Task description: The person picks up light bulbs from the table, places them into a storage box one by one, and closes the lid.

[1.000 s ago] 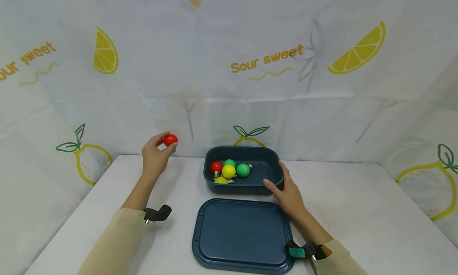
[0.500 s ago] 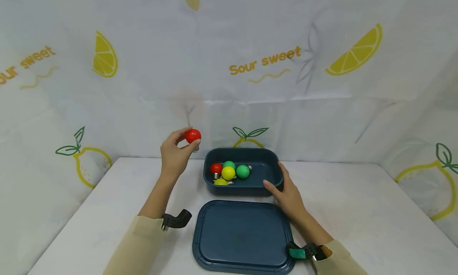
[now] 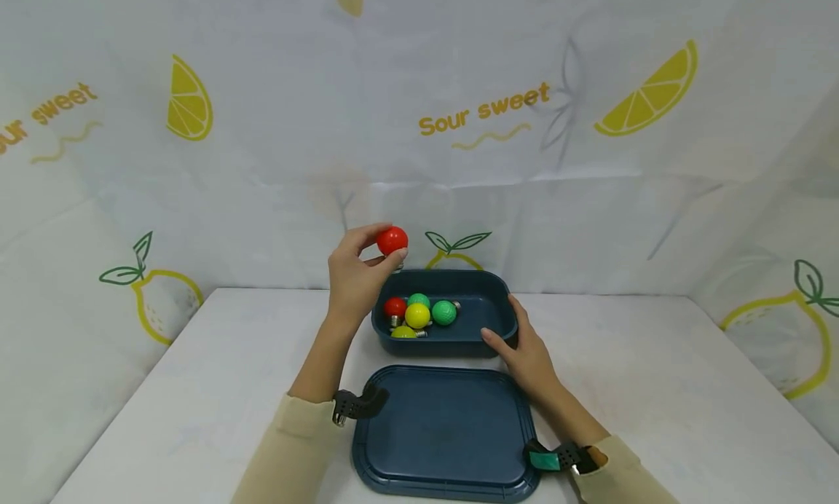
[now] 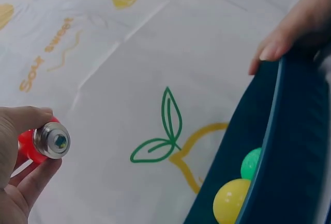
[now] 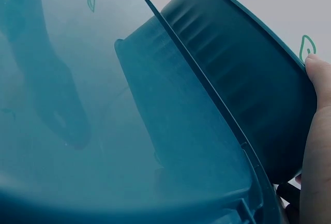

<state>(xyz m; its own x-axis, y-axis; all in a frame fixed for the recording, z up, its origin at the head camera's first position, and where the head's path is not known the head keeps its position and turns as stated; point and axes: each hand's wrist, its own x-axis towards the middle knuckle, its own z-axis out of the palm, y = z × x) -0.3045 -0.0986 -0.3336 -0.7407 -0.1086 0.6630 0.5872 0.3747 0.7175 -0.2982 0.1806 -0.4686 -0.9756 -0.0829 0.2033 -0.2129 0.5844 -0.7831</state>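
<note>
Between thumb and fingers my left hand (image 3: 357,274) pinches a red light bulb (image 3: 392,240), raised above the left back edge of a dark blue box (image 3: 419,349). The bulb's metal screw base (image 4: 51,140) faces the camera in the left wrist view. My right hand (image 3: 529,351) grips the box's right end, thumb over the front rim. Inside the box lie another red bulb (image 3: 395,307), a yellow bulb (image 3: 417,315), a second yellow bulb (image 3: 403,332), a green bulb (image 3: 444,312) and a second green one (image 3: 419,299), all towards the left side.
A dark blue lid (image 3: 446,431) lies flat on the white table (image 3: 629,387), just in front of the box. Behind the table hangs a white cloth (image 3: 314,154) printed with lemons. Each wrist wears a black strap.
My left hand has carried the red light bulb to the right, from the table's left side to over the box, rising slightly. The right hand and the box stay in place.
</note>
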